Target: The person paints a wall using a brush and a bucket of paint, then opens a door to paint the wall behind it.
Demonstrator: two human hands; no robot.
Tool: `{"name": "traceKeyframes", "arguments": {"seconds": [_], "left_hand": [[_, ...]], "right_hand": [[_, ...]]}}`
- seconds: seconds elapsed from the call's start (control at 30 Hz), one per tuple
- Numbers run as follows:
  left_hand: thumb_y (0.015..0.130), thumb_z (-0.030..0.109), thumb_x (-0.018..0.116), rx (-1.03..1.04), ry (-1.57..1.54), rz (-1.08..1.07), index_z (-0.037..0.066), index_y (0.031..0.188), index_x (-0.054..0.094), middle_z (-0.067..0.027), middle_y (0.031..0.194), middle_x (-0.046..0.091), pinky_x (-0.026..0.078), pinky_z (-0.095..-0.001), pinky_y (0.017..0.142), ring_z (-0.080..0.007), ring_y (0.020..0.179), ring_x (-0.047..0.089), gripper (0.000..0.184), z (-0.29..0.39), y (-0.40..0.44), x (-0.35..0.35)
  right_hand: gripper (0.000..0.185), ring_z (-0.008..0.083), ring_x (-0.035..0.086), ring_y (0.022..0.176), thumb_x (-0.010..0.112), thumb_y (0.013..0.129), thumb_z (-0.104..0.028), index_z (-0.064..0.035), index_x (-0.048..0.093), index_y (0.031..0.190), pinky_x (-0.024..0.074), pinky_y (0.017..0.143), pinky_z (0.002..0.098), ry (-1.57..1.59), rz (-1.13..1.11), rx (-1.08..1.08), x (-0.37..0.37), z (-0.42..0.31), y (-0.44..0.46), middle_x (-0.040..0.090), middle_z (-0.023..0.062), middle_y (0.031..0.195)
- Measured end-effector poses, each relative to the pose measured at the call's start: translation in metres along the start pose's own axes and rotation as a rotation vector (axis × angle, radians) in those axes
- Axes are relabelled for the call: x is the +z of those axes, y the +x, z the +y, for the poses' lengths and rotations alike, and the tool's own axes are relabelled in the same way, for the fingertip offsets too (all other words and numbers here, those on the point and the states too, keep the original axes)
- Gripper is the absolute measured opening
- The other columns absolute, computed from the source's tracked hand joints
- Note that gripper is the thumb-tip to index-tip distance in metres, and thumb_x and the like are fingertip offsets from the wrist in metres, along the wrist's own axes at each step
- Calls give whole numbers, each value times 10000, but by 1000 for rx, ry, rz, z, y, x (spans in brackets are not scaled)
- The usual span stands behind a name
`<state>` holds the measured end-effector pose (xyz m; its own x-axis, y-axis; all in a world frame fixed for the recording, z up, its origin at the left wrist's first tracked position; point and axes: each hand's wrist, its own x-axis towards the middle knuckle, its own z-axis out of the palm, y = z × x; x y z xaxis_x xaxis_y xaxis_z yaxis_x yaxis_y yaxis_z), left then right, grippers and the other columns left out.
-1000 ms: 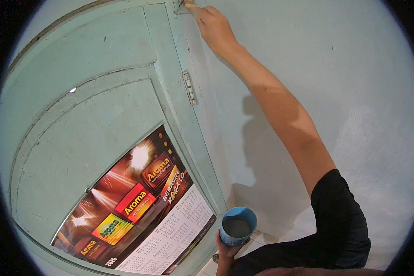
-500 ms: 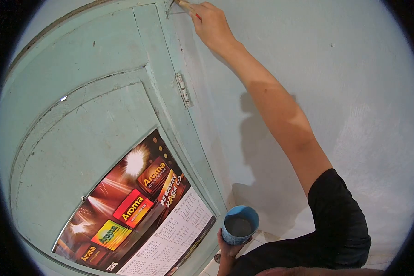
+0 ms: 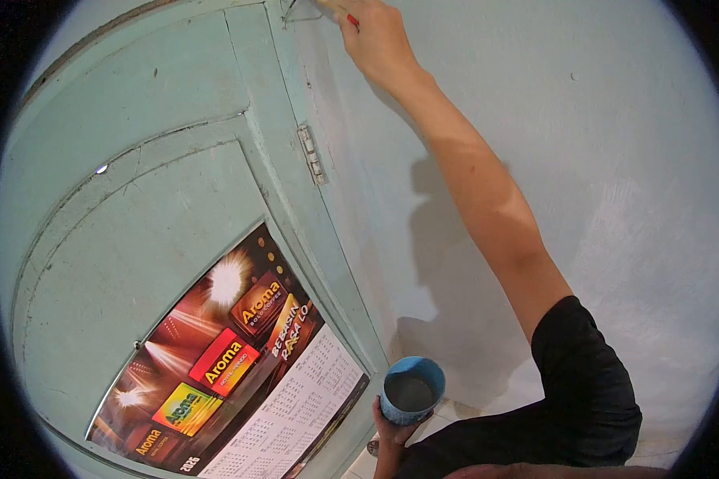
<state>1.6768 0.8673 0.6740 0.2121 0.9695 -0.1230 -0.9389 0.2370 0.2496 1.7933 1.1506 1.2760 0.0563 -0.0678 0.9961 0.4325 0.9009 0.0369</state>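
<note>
High against the wall, my right hand is closed around a paintbrush with a pale handle and a red end. The top edge of the view cuts off the brush's far end, near the upper corner of the door frame. Low down, my left hand grips a blue cup from below and the side. Grey liquid, which looks like paint, partly fills the cup. Its mouth faces up toward me.
A pale green door with a hinge stands on the left. On it hangs a calendar with coffee advertising. The light blue-grey wall covers the right side. White floor tiles show below.
My right hand and the paintbrush have shifted slightly up and right in view. The door, calendar and cup appear a little further left. Both grips are unchanged.
</note>
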Motion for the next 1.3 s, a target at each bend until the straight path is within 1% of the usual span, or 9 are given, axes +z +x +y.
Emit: {"name": "traceKeyframes", "arguments": {"seconds": [0.33, 0.43, 0.63, 0.73, 0.83, 1.0, 1.07, 1.13, 1.3], "left_hand": [[916, 696, 427, 8, -29, 42, 216, 1520, 405, -150, 1576, 383, 432, -710, 972, -445, 1392, 410, 772, -4, 2, -8], [913, 699, 436, -8, -33, 49, 214, 1519, 404, -157, 1569, 388, 437, -710, 968, -453, 1390, 408, 777, -8, 0, 4], [873, 749, 458, -62, -56, -60, 233, 1538, 375, -151, 1585, 360, 405, -721, 984, -452, 1394, 399, 845, -17, 10, -5], [860, 756, 481, -76, 32, -53, 244, 1546, 360, -145, 1594, 342, 407, -709, 995, -449, 1405, 382, 865, -20, 12, 2], [853, 761, 494, -103, 40, -84, 248, 1545, 363, -144, 1592, 346, 405, -696, 1007, -444, 1414, 369, 871, -20, 14, 1], [866, 750, 485, -119, 23, -72, 237, 1548, 362, -151, 1589, 354, 411, -707, 997, -453, 1410, 377, 862, -18, 13, 2], [873, 744, 478, -117, 18, -98, 232, 1548, 363, -154, 1587, 357, 414, -711, 991, -455, 1409, 381, 855, -14, 14, 3], [887, 725, 438, -145, -2, -75, 209, 1514, 417, -161, 1569, 385, 372, -673, 1064, -433, 1410, 384, 813, -11, 10, 6], [888, 732, 445, -103, 28, -24, 220, 1530, 394, -160, 1580, 368, 395, -690, 1027, -445, 1410, 382, 822, -7, 10, 4]], "right_hand": [[376, 432, 628, 923, 546, 935, -23, -108, 700, 1268, 525, 851, 494, -33, -211, -80, 6, 16, -37, 649, 239, 953], [429, 361, 603, 801, 537, 952, 9, -108, 633, 1352, 498, 756, 449, -9, -209, -124, 1, 15, -82, 632, 196, 886], [582, 384, 615, 840, 500, 909, 81, -138, 537, 1446, 526, 813, 470, 14, -413, 107, -28, -13, -158, 620, 217, 898], [557, 396, 630, 840, 485, 868, 118, -104, 616, 1362, 531, 793, 474, -104, -532, 166, -48, -23, -176, 628, 234, 885], [499, 412, 641, 836, 484, 831, 133, -61, 689, 1242, 535, 783, 481, 60, -634, -9, -66, -21, -170, 643, 245, 870], [176, 422, 649, 836, 564, 833, 34, 5, 717, 917, 531, 749, 455, -231, -1039, -38, -38, 1, -106, 678, 248, 886], [106, 424, 650, 813, 587, 836, 0, 12, 690, 858, 520, 733, 452, -97, -799, -317, -34, 17, -71, 683, 235, 876], [226, 423, 659, 869, 563, 839, 35, -9, 724, 991, 536, 799, 439, -192, -869, -265, -25, 28, -18, 704, 221, 958], [163, 427, 655, 754, 615, 819, -2, 19, 705, 953, 522, 676, 472, -225, -588, -400, -33, 37, 76, 684, 269, 871]]}}
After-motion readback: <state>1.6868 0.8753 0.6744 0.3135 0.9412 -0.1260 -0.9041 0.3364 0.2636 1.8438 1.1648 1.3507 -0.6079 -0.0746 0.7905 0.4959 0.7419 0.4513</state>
